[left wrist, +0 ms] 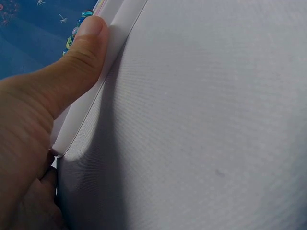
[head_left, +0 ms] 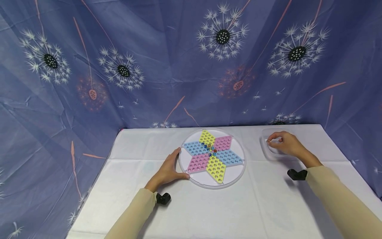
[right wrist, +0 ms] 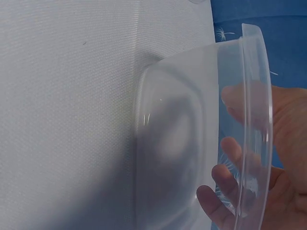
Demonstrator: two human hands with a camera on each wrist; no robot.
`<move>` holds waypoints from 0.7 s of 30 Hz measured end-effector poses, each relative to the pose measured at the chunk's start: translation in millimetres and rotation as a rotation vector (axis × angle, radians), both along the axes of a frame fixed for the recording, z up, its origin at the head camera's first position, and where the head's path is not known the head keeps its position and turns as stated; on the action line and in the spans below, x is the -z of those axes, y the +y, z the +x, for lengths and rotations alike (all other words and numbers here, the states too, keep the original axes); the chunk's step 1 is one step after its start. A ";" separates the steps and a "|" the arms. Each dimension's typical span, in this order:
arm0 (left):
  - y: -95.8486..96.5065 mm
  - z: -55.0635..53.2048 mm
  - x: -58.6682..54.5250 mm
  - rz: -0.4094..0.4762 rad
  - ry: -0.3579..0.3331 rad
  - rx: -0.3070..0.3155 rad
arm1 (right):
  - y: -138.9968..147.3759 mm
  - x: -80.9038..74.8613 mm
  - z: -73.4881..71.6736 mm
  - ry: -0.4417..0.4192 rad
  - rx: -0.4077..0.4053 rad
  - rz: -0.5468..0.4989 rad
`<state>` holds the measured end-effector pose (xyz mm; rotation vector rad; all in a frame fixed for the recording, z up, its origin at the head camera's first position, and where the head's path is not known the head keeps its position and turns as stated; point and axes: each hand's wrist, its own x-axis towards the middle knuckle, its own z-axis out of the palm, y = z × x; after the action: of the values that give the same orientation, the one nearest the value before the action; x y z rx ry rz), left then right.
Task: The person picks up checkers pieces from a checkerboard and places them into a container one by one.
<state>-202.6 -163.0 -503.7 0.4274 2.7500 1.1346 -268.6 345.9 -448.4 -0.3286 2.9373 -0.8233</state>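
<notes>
While spread left hand touches game board, right hand apparently pinches marble.
A jolt could unseat central marbles.

Bench: flat top under white cloth of fine weave, creased crosswise and front to back. Round board, white with coloured star, lies flat toward the far edge, about mid-width. Clear plastic container stands upright near far right corner, apart from board. Small dark mark on cloth, left wrist view
</notes>
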 end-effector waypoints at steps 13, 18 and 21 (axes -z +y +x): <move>0.3 0.1 1.3 0.002 -0.005 -0.004 | 0.3 1.4 -1.0 0.010 0.011 0.010; 0.2 0.7 0.4 0.014 -0.003 -0.004 | 0.9 0.3 -0.3 0.001 0.026 0.002; 0.1 0.9 -0.4 0.017 -0.004 -0.004 | 1.3 0.2 0.0 -0.006 0.034 -0.002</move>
<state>-201.8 -162.9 -503.3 0.4217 2.7412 1.1588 -268.7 347.1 -448.7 -0.2763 2.9445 -0.8304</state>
